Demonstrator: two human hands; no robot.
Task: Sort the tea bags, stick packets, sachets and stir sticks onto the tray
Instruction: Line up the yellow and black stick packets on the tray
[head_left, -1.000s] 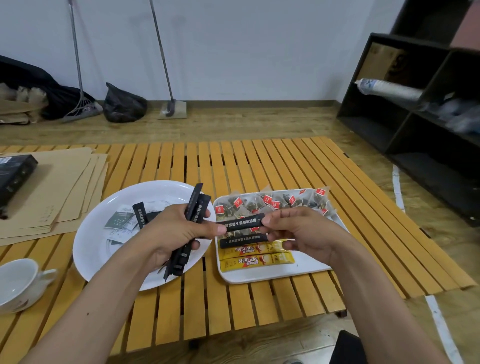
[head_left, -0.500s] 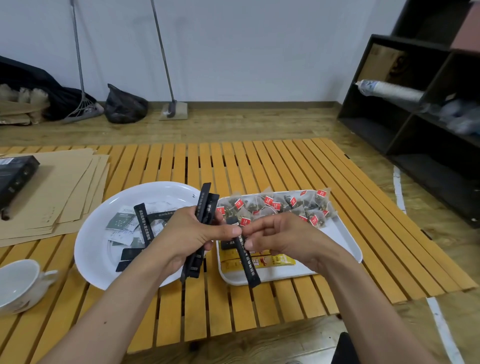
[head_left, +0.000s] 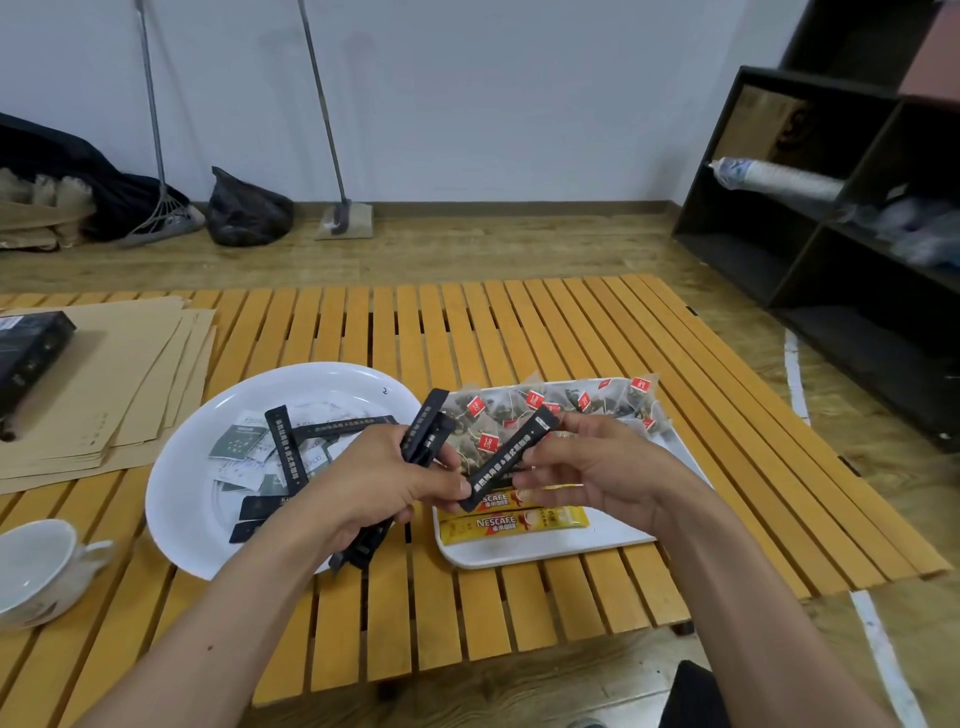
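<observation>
Both hands (head_left: 597, 467) pinch one black stick packet (head_left: 511, 457); two yellow packets (head_left: 514, 525) on tray (head_left: 545, 553).

1. Looks like a spare room or storeroom in an office, not a kitchen. Bare white wall (head_left: 519, 93), wood-look floor (head_left: 467, 249), no counters or appliances.
2. Well beyond the hands, a broom (head_left: 332, 156) and a rake-like sweeper (head_left: 156, 171) lean on the wall, a tied black bag (head_left: 244, 213) between them.
3. Far to the right of the right hand (head_left: 602, 467): a black cube shelf (head_left: 831, 208) with a sleeve of paper cups (head_left: 774, 179) lying in it.
4. Under the hands, a low slatted table (head_left: 519, 332), camping style.
5. Left of the left hand (head_left: 374, 483): stacked brown envelopes (head_left: 119, 374) and a white cup (head_left: 36, 566).
</observation>
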